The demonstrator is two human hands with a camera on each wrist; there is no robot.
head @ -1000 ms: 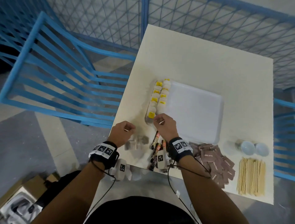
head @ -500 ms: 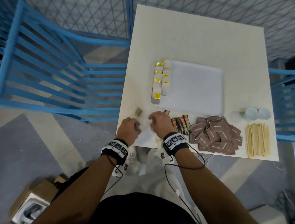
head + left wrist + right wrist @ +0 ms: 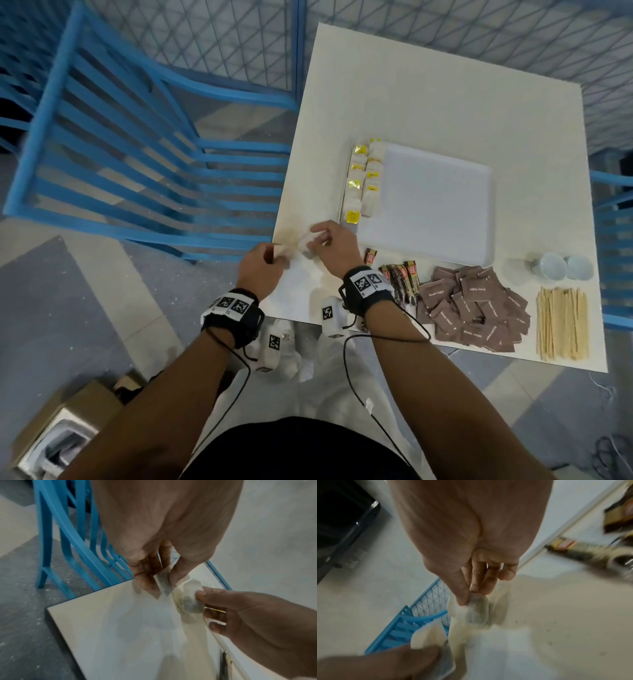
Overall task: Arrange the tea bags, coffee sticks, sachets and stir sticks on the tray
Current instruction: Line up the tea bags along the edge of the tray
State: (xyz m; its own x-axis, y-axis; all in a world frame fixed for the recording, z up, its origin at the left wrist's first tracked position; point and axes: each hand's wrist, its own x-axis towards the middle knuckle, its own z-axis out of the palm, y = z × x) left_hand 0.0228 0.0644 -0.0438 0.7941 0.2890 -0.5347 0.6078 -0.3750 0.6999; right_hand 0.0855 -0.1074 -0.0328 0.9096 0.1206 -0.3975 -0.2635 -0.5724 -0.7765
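Near the table's front-left corner, my left hand [image 3: 278, 256] pinches a pale tea bag [image 3: 163, 586] between thumb and fingers. Just right of it, my right hand [image 3: 313, 240] pinches a second tea bag [image 3: 476, 610] by its top. The two bags hang close together above the tabletop. The white tray [image 3: 435, 212] lies behind the hands, with two columns of yellow-tagged tea bags [image 3: 363, 181] along its left edge. Coffee sticks [image 3: 400, 278], brown sugar sachets [image 3: 476, 308] and wooden stir sticks [image 3: 561, 325] lie on the table in front of the tray.
Two small white cups [image 3: 561, 268] stand right of the tray's near corner. A blue slatted chair [image 3: 144, 164] stands left of the table, and blue mesh fencing [image 3: 445, 37] runs behind it. A cardboard box [image 3: 58, 428] sits on the floor at lower left.
My right hand has left the end of the tea bag row and come to the front-left corner. Both hands now hold tea bags raised off the table.
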